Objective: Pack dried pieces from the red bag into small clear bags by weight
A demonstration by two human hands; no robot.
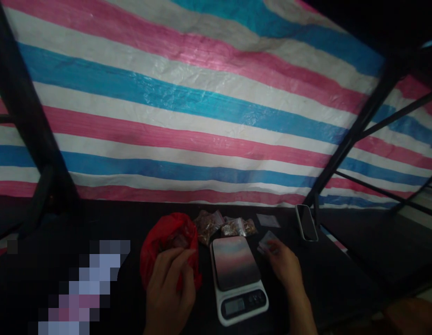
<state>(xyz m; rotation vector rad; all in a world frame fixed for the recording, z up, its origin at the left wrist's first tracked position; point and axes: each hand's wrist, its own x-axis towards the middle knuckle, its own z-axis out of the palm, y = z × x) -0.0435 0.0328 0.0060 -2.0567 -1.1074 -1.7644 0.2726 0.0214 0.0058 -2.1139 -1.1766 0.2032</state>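
My left hand (pixel 170 284) is over the front of an open red plastic bag (pixel 155 237). Its fingers are bent and apart, with nothing visible in them. The bag's contents are dim. My right hand (pixel 283 263) pinches a small stack of clear plastic bags (pixel 268 239) against the dark table, right of the scale. Between my hands sits a white digital kitchen scale (pixel 224 298) with a bare metal plate; its display is too dim to read. Behind it lie filled zip bags (pixel 209 225) of brownish dried pieces.
A flat clear bag (pixel 269 220) lies behind my right hand. A phone (pixel 307 223) leans near a dark metal post (pixel 344 149). Striped plastic sheeting (pixel 188 125) hangs behind the black table (pixel 111 223). A pixelated patch covers the lower left.
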